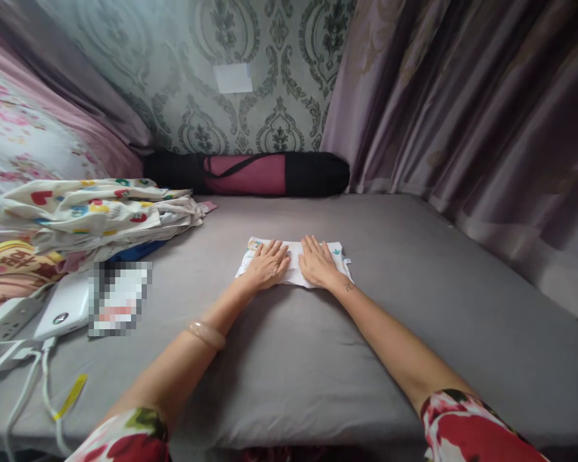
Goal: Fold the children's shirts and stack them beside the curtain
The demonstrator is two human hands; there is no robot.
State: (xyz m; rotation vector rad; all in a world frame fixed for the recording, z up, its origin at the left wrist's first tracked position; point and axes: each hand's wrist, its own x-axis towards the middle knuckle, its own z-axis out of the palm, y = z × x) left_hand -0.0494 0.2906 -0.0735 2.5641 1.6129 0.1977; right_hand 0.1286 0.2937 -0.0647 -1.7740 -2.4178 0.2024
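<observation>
A white folded cloth [293, 277] with small coloured prints lies flat on the grey sheet, a small tag sticking out at its right edge. Both hands press on it from above, palms down. My left hand [270, 264] covers its left part, fingers stretched forward. On its right part rests my right hand [316, 262], fingers also extended. A strip of the white fabric shows between the two hands. What kind of garment or cloth it is, I cannot tell.
A pile of printed clothes [101, 208] sits at the left, near a white power bank [67, 305], a power strip [9, 324] and white cables [45, 385]. A black and pink long bag [250, 174] lies along the wall. Curtains [462, 96] hang at the right.
</observation>
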